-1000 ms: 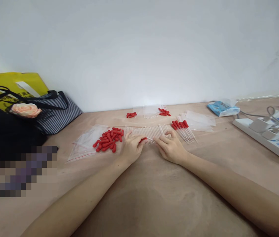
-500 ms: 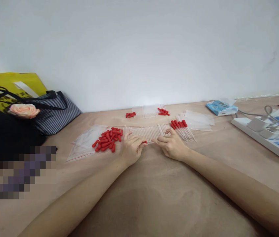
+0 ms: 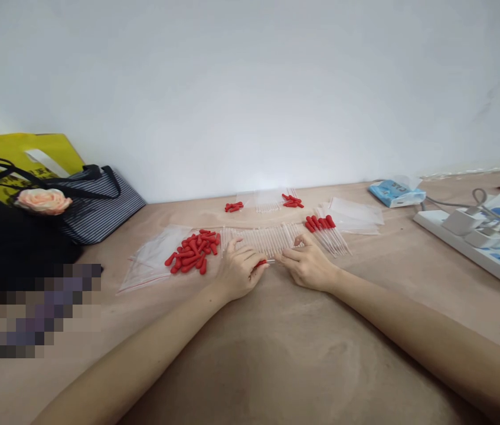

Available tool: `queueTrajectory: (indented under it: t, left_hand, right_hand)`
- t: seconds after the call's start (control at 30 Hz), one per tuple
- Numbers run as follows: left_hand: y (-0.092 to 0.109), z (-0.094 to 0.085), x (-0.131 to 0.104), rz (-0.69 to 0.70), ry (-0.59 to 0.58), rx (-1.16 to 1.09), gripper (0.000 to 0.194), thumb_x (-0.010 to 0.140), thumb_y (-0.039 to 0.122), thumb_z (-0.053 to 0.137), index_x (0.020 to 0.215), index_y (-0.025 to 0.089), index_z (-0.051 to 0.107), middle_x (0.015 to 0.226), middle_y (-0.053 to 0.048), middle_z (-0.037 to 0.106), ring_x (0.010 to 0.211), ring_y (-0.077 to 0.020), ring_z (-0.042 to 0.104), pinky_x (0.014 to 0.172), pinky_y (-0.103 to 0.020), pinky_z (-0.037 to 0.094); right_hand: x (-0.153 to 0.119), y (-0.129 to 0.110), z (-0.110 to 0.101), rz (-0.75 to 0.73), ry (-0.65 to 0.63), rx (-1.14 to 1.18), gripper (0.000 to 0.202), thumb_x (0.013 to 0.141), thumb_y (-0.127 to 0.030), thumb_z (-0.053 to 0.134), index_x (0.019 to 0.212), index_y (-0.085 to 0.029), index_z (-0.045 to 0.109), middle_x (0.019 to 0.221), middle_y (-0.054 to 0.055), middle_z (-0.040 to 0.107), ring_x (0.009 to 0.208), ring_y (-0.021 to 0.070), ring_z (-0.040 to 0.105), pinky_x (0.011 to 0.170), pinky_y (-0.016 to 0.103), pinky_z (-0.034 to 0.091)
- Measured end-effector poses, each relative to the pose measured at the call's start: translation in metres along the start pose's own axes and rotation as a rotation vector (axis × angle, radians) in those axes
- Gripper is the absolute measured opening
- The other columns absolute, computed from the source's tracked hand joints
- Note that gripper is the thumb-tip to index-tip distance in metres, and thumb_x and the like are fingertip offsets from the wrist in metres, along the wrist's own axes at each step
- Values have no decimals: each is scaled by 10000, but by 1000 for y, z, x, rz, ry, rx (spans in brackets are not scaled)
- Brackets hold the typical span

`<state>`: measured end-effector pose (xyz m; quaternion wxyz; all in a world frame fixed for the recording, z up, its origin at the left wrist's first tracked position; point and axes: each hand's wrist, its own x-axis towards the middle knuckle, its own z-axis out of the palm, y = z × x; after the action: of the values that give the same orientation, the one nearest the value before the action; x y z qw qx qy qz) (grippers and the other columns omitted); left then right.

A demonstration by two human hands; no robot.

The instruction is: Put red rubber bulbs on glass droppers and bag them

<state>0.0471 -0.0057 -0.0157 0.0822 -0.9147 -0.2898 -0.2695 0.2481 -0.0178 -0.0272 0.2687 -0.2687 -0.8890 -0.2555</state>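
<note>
Red bulb is pinched by fingers of the L hand, w/ a clear tube running from it to the R hand, whose fingers grip the tube's other end. Done: a few capped tubes just beyond R fingers. Remaining: row of bare tubes past both hands' fingertips, + loose bulbs beside L fingers. Prob. early; can't tell if this one's fully seated.
</note>
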Motion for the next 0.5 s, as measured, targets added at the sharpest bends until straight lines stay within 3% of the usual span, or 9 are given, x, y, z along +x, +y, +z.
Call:
queueTrajectory:
  t: [0.5]
  left_hand:
    - [1, -2, 5, 128, -17, -23, 192, 835, 228, 412, 731, 170, 562, 714, -3, 643, 675, -129, 565, 954, -431, 204]
  right_hand:
    - [2, -3, 3, 20, -7, 179, 250, 840, -128, 344, 758, -117, 580, 649, 34, 543, 549, 112, 386, 675, 282, 307]
